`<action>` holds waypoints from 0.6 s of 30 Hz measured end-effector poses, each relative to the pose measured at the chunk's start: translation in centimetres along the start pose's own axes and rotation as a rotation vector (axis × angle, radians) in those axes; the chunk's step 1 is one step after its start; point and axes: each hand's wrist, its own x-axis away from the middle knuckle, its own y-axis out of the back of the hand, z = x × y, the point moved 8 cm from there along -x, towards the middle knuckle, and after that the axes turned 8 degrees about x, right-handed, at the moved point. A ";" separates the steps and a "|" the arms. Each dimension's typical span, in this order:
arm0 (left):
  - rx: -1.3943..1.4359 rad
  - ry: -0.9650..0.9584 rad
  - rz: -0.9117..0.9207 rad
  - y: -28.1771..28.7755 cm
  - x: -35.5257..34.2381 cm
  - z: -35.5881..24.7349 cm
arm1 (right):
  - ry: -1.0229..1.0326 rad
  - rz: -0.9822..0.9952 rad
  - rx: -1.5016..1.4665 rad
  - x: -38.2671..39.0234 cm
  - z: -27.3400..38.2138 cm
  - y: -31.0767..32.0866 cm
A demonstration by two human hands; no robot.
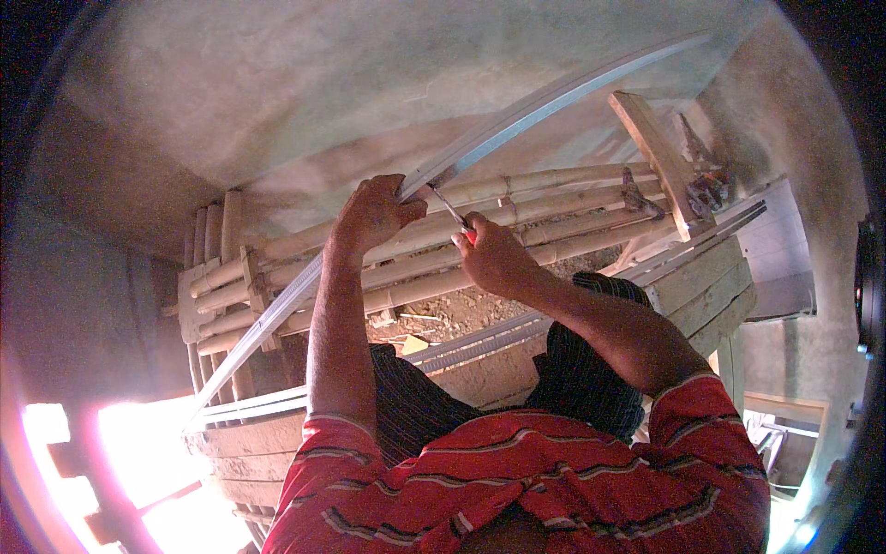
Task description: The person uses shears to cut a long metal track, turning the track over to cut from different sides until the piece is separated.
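Observation:
A long, light-grey metal profile runs slantwise from the lower left to the upper right in front of me. My left hand is closed around its middle. In my right hand is a screwdriver with a thin metal shaft and a bit of red handle showing. The shaft points up and left, its tip at the profile's lower edge just right of my left hand. Whether the tip sits in a hole or a screw, I cannot tell.
Bamboo poles form a rack beyond my knees, with a wooden plank leaning at its right end. More metal profiles lie across the planks near my legs. Rubble covers the ground below. A plastered wall stands behind.

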 end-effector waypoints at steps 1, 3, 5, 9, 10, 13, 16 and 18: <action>-0.033 -0.003 0.013 0.0 -0.1 -0.2 | 0.001 0.002 -0.013 -0.1 -0.2 0.0; -0.097 -0.006 0.042 0.1 -0.2 -0.7 | 0.001 0.010 -0.042 -0.2 -0.5 -0.1; -0.004 0.038 0.075 0.4 0.3 -0.7 | -0.015 0.023 -0.077 0.0 -0.6 0.0; -0.034 -0.023 0.005 1.1 0.2 -0.8 | -0.018 -0.007 0.074 0.0 -0.6 0.4; 0.018 -0.099 -0.086 1.3 0.2 -0.7 | -0.016 -0.004 0.103 -0.1 -0.7 0.3; 0.122 -0.221 -0.247 1.7 0.5 -0.8 | -0.007 -0.013 0.159 -0.5 -1.1 0.7; 0.111 -0.133 -0.193 1.5 0.6 -0.2 | 0.032 -0.029 0.177 -0.5 -0.5 2.0; 0.094 -0.084 -0.130 1.3 0.5 -0.1 | 0.046 0.002 0.199 -0.4 -0.4 3.0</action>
